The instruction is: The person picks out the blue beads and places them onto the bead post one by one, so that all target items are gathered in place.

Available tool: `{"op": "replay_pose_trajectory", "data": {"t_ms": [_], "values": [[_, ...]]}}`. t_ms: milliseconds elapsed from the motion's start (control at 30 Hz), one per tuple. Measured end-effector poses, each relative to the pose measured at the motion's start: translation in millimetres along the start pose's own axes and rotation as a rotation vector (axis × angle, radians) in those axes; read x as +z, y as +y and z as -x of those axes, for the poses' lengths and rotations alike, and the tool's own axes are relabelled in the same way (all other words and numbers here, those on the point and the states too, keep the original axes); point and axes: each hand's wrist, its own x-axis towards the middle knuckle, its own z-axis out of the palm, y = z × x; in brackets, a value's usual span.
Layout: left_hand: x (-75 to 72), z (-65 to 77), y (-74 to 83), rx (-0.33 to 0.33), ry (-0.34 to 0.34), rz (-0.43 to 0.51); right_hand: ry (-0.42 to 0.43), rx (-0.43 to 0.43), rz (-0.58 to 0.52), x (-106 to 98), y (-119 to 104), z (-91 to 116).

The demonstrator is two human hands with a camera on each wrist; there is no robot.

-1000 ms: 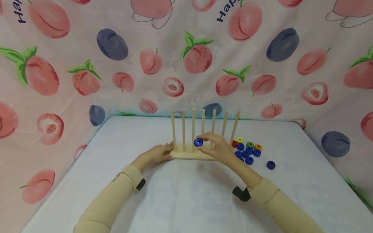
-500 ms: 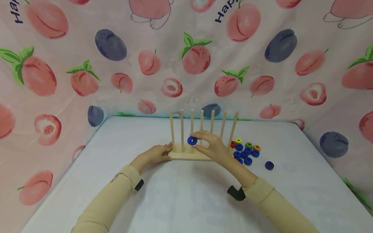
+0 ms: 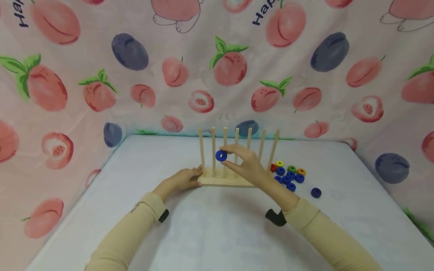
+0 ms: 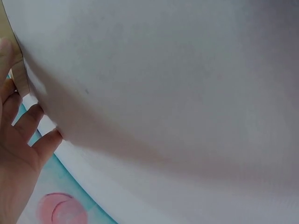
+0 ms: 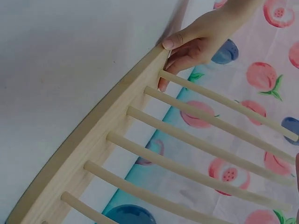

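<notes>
A wooden stand [image 3: 225, 182] with a row of upright pegs sits on the white table. My left hand [image 3: 184, 178] grips the base's left end; the right wrist view shows its thumb [image 5: 169, 44] on the front edge and its fingers round the end. Between thumb and fingertips, my right hand [image 3: 251, 167] pinches a blue ring [image 3: 217, 156], its hole facing the head camera. The ring is held up in front of the left-hand pegs, overlapping them in this view. The pegs seen carry no rings; my right hand and forearm hide part of the base's right side.
Right of the stand lies a cluster of loose rings: several blue ones [image 3: 291, 175], plus red [image 3: 272, 168], yellow [image 3: 279, 162], green [image 3: 291, 169] and orange [image 3: 301, 172]. One dark blue ring [image 3: 316, 192] lies apart. A fruit-print cloth [image 3: 203, 56] hangs behind the table.
My right hand has carried the blue ring leftward and then upward, from the middle of the stand to the left-hand pegs. The left hand keeps its grip on the base.
</notes>
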Motion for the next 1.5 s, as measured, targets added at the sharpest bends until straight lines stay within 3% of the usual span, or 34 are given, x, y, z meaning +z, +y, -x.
{"op": "replay_pose_trajectory", "data": {"t_ms": [333, 700, 1500], "values": [[0.5, -2.4, -3.2, -0.001, 0.005, 0.005, 0.010, -0.022, -0.018, 4, 2, -15], [4.0, -3.0, -2.5, 0.024, 0.012, 0.016, -0.009, 0.061, -0.027, 5, 3, -24], [4.6, 0.2, -2.8, 0.023, 0.027, 0.021, -0.016, 0.074, 0.089, -2, 7, -50]]}}
